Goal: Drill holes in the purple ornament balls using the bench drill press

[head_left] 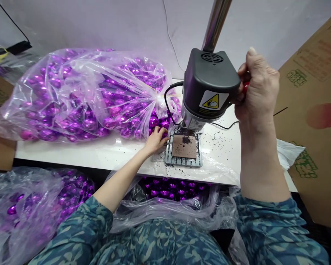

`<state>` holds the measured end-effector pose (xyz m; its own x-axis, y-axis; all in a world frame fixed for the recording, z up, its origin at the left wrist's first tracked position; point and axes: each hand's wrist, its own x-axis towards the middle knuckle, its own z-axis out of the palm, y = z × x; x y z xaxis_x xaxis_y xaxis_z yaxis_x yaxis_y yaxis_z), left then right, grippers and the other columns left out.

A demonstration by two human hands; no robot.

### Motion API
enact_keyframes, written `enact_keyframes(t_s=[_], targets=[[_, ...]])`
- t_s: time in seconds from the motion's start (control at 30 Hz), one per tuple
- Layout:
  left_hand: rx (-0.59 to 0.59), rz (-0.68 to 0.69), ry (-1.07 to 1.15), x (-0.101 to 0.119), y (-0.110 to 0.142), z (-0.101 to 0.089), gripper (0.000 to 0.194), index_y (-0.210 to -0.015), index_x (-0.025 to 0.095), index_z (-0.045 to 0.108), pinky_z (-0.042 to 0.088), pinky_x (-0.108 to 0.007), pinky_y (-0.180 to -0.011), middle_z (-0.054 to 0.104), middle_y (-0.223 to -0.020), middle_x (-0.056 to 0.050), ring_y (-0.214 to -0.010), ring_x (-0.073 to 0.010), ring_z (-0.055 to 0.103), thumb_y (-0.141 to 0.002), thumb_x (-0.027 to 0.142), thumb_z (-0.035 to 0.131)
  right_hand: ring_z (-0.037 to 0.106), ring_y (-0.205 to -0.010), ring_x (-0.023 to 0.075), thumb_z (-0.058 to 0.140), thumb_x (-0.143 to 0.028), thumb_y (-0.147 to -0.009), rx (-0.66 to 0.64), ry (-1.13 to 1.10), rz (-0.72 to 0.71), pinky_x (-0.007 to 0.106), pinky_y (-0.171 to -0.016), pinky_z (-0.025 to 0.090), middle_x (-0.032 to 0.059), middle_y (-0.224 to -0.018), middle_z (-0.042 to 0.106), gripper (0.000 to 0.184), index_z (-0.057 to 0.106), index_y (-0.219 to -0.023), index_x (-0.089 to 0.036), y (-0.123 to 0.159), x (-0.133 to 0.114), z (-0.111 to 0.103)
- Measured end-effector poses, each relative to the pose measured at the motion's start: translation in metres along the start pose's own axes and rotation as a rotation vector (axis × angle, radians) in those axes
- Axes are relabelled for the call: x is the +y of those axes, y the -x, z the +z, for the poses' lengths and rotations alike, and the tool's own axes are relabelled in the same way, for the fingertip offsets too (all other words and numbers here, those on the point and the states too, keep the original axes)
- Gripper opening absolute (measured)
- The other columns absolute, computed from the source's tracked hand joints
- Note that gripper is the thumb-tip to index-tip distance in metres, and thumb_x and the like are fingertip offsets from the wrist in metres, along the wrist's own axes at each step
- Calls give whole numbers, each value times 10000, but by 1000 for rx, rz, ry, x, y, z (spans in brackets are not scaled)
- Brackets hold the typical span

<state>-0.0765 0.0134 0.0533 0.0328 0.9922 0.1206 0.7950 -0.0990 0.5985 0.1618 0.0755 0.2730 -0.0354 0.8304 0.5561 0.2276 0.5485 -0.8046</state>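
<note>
My right hand (257,82) is wrapped round a red knob (246,87) on the right side of a dark grey bench drill press (212,71). Below the drill head, a brown board (184,146) with a small dark hole lies on the slotted metal base (169,161), with dark shavings scattered on it. My left hand (155,140) reaches to shiny purple faceted balls (153,122) beside the base, its fingers apart and bent at their front edge. Whether a fingertip presses on a ball is hard to see. The drill bit is hidden behind the drill head.
A tied clear bag (79,92) full of purple balls lies on the white table (132,151). Open plastic with more balls (173,189) sits below the front edge, another bag (38,209) at lower left. A large cardboard box (314,110) stands on the right.
</note>
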Motion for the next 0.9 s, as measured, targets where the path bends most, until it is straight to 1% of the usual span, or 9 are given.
enact_keyframes(t_s=[0.1,0.17,0.23,0.33,0.43,0.53,0.63,0.8,0.9], targets=[[148,-22,240,1,-2,-1,229,-1116,206,666,575,-442,-929,584,-1139,-88,-1000,-247,669,-894,254,695,285,-337,-26,475,-611,-842,78,-184,232,232,-444,182,-116,-376,316,471,466,-674,-172,5,-17,6],[301,-35,451,1,1,-2,265,-1117,218,679,570,-427,-958,586,-1182,-90,-1086,-248,646,-861,258,734,278,-333,-27,471,-579,-876,103,-214,237,230,-434,161,-113,-371,315,460,456,-658,-175,7,-24,9],[388,-100,783,6,7,-3,287,-1177,247,658,592,-398,-925,611,-1225,-91,-1106,-234,650,-909,342,696,276,-323,-20,486,-538,-901,109,-222,216,228,-416,151,-112,-366,315,438,449,-650,-180,8,-25,11],[268,-260,1320,18,18,-6,275,-1204,256,631,633,-375,-872,674,-1233,-89,-1060,-210,688,-996,430,584,285,-306,-4,506,-491,-914,124,-223,162,234,-396,155,-107,-359,336,410,434,-640,-195,9,-23,11],[92,-396,1603,32,26,-7,232,-1122,211,662,643,-410,-949,716,-1195,-97,-1080,-215,710,-1013,402,585,301,-304,6,520,-470,-913,142,-234,105,235,-398,170,-100,-363,355,397,454,-634,-195,9,-20,11],[18,-493,1696,39,31,-5,233,-1036,177,680,637,-421,-989,741,-1126,-99,-1065,-215,725,-1016,394,596,306,-297,9,496,-394,-951,159,-263,67,232,-386,160,-93,-364,362,388,467,-621,-191,9,-20,12],[5,-497,1702,39,33,1,190,-1056,185,692,621,-435,-1015,744,-1136,-87,-1087,-212,720,-997,357,637,307,-291,4,440,-315,-993,159,-269,62,236,-369,156,-92,-352,356,408,457,-603,-196,9,-20,13],[-3,-373,1550,35,34,22,307,-1194,230,678,595,-404,-1026,741,-1183,-58,-1067,-185,726,-912,324,757,340,-303,-8,474,-399,-951,133,-265,49,241,-386,169,-97,-346,359,420,438,-583,-201,9,-18,13],[43,-251,1381,29,29,39,465,-1239,219,648,561,-386,-1060,745,-1179,-65,-1086,-186,722,-835,349,837,346,-300,8,548,-517,-828,140,-292,33,248,-374,162,-97,-342,356,427,442,-556,-204,8,-15,15]])
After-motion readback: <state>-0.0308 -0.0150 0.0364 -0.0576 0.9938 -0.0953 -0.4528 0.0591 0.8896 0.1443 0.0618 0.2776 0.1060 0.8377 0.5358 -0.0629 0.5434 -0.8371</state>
